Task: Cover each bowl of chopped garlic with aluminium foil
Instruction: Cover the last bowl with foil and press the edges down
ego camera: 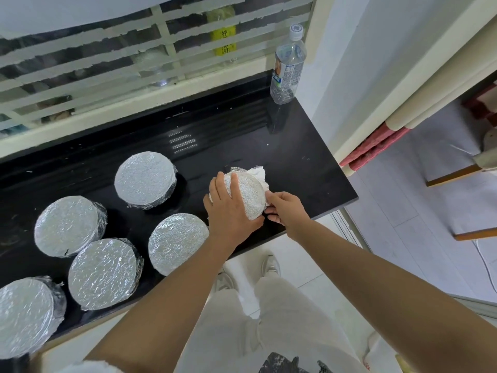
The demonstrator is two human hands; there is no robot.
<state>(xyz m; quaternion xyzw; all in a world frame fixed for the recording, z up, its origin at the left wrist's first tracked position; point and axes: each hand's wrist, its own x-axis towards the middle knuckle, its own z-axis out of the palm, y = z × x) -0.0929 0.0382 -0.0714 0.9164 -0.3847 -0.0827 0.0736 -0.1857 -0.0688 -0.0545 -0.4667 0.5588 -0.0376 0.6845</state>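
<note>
The left hand's (pixel 228 211) fingers (pixel 233 184) lie spread and nearly straight on the foil (pixel 248 191) over a bowl (pixel 254 210), pressing it down, with the thumb at the near rim. The right hand's (pixel 285 208) fingers (pixel 272 197) are pinched together on loose foil at that bowl's right rim. More foil is bunched at the bowl's far right side. The bowl stands on the black worktop (pixel 242 135). Left of the bowl stand five covered bowls (pixel 145 179) (pixel 177 242) (pixel 67 226) (pixel 103 273) (pixel 25 316). Well behind the bowl, a bottle (pixel 289 65) stands by the window.
</note>
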